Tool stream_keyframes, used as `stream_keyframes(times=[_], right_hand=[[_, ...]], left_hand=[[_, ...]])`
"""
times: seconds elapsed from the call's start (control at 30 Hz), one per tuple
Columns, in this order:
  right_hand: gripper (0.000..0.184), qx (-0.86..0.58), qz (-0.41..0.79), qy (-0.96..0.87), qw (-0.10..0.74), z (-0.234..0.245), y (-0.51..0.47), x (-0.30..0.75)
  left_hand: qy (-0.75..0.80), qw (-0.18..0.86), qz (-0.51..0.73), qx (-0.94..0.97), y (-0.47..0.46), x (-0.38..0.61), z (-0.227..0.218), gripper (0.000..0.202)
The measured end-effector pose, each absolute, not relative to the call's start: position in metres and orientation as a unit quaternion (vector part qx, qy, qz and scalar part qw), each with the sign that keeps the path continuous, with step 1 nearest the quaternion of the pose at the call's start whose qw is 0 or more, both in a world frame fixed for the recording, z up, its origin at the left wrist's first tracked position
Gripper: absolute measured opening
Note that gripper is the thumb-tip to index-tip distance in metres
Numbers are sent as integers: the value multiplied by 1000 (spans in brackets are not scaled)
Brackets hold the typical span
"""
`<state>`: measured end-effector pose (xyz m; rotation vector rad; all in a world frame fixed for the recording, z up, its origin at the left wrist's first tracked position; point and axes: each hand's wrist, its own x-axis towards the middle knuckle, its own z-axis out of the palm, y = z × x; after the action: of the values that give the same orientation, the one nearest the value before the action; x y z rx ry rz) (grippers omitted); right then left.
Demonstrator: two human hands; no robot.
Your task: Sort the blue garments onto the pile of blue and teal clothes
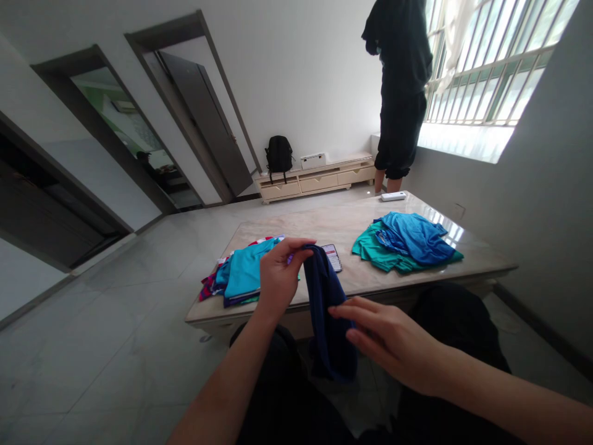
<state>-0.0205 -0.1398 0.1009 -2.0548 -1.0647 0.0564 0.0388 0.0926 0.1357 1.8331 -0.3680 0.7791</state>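
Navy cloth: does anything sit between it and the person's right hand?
Nothing visible. The left hand pinches the navy cloth at its top, and the right hand lies flat against its side, fingertips touching it.

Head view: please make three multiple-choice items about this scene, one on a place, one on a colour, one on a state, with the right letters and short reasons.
1. Where does the folded stack lie?
A. on the table's left part
B. on the floor
C. on the window sill

2. What colour is the cloth that the left hand holds?
A. yellow
B. dark blue
C. white

3. How is the right hand?
A. closed in a fist
B. holding a phone
C. open, fingers against the cloth

Key: 1 A, the stack rests on the table left of the cloth; 2 B, it hangs navy; 3 C, the fingers lie stretched.
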Motion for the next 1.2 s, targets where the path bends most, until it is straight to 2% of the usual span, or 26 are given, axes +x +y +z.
stream_keyframes(times=[0.1, 0.27, 0.57, 0.77, 0.87, 1.0, 1.2], right_hand=[[41, -784, -105, -384, 477, 104, -130, -12], [48, -754, -241, -353, 499, 99, -112, -9], [33, -759, -233, -292, 533, 92, -106, 5], [17, -770, -239, -294, 514, 96, -103, 11], [4, -802, -221, -273, 484, 93, -101, 12], [25, -835, -134, -258, 466, 85, -98, 14], [25, -792, 53, -299, 530, 71, -99, 9]], left_hand=[[-172, 519, 320, 774, 89, 37, 136, 16], [-189, 506, 318, 779, 85, 31, 138, 17], [-225, 481, 320, 785, 79, 25, 139, 18], [-237, 470, 316, 789, 76, 25, 136, 22], [-244, 459, 321, 792, 75, 24, 135, 20], [-250, 451, 319, 795, 75, 22, 134, 22], [-215, 452, 313, 807, 75, 24, 131, 18]])
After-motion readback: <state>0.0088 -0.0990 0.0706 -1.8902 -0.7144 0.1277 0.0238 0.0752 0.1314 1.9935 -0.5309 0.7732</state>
